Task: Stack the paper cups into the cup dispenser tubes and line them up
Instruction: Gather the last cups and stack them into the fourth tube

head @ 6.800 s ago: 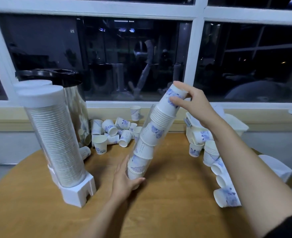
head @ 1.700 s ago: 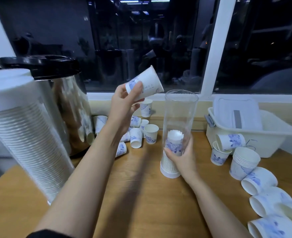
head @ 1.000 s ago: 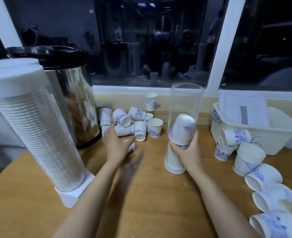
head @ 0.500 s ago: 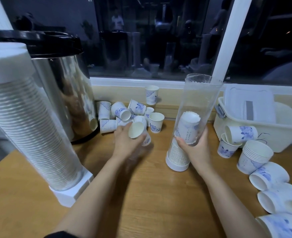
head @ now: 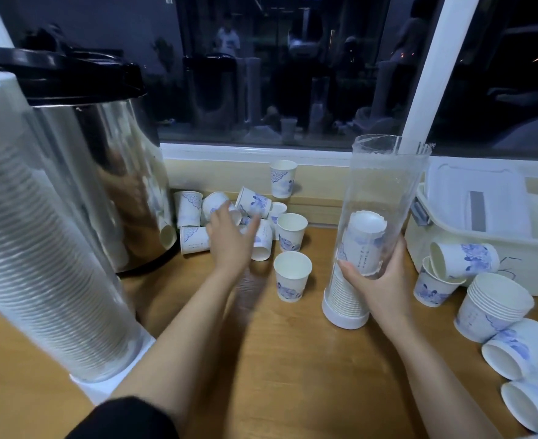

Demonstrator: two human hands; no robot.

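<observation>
At far left on the wooden table [head: 293,369]: one full dispenser tube [head: 39,248], clear, packed with nested white cups and set in a white base [head: 115,381]. Behind it: one steel water urn [head: 109,172] under a black lid [head: 58,77]. Between the urn's foot and the window ledge: a pile of loose paper cups [head: 190,209], white with blue print, most lying on their sides; a single cup [head: 282,179] stands upright on the ledge. Over the pile: left hand [head: 229,239], blurred, fingers straight and spread, holding nothing; whether it touches the cups cannot be told. Just right of the pile: an upright cup [head: 292,275], mouth up, standing alone. Centre-right: open dispenser tube [head: 385,191], clear, top uncapped, standing on its white ring. A nested stack [head: 345,296] fills its lower part, and a crooked cup [head: 364,236] sits bottom-up on top. Round the tube's lower half: right hand [head: 378,283], fingers and thumb curled about the wall. Far right: white plastic bin [head: 499,255] with a flat lid [head: 477,201] lying in it; in front, a short stack of cups [head: 492,308] and several side-lying cups [head: 511,353].
</observation>
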